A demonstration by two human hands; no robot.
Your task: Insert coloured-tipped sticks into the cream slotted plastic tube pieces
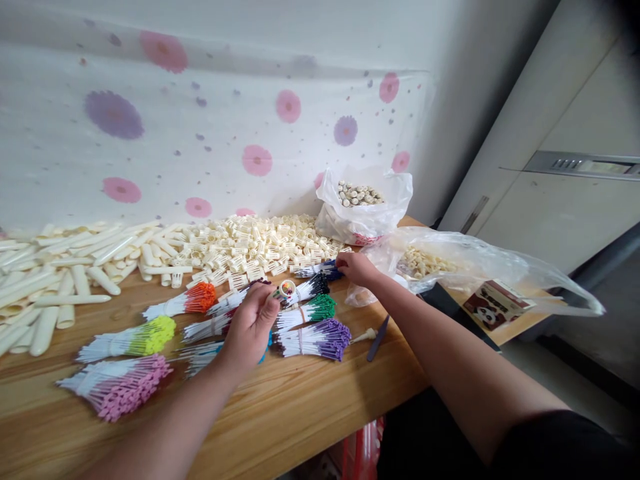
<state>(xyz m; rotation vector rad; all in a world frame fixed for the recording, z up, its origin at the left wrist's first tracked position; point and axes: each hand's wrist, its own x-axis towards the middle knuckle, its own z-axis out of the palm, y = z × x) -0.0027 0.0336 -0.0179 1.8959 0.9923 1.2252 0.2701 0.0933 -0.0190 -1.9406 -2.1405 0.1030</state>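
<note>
Just right of the left hand (253, 327), over the middle of the tabletop (320, 393), is the holder (293, 288), a short cream piece pinched between thumb and fingers, its round mouth tipped up towards the wearer. Coloured tips show inside; their count is too small to tell.

Beyond the holder and to its right lies the blue bundle (327, 268), its long axis running roughly left to right, white ends leftward and dark blue ends under the right hand (359, 268). That hand is the nearer one, its fingers touching the blue ends; whether they grip a single stick cannot be told.

Nearer the wearer than the blue bundle, the black bundle (315, 287), green bundle (320, 308) and purple bundle (333, 339) lie in a column, coloured ends to the right. Left of the left hand are the orange bundle (200, 298), yellow bundle (153, 335) and pink bundle (127, 390).

Farther out, the white bag (333, 221) stands open by the wall, holding round-topped pieces. Right of it sprawls the clear bag (540, 267), with small cream pieces inside. The panda box (495, 303) sits near it, contents hidden. Long tubes (73, 299) heap at far left.
</note>
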